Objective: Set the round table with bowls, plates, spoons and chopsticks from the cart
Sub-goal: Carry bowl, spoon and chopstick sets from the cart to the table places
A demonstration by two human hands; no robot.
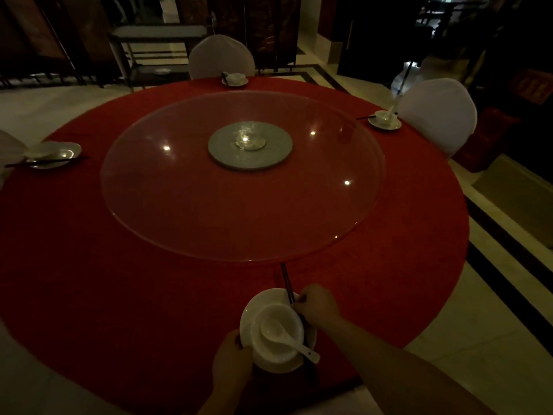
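Observation:
At the near edge of the red round table [119, 295] lies a white plate [254, 304] with a white bowl [278, 351] on it. A white spoon [287, 339] rests in the bowl, its handle pointing right. My left hand [232, 359] grips the plate's left rim. My right hand [317, 302] pinches dark chopsticks [285, 280] that lie across the plate's right side and point toward the table's middle. Three other settings of plate, bowl, spoon and chopsticks stand at the left [52, 154], the far side [235, 79] and the right [384, 118].
A glass turntable [179, 205] with a grey hub [250, 145] fills the table's middle. White-covered chairs stand at the far side [221, 56] and the right [438, 113]. The dark cart [155, 40] is behind the table at the far left, one dish on its lower shelf.

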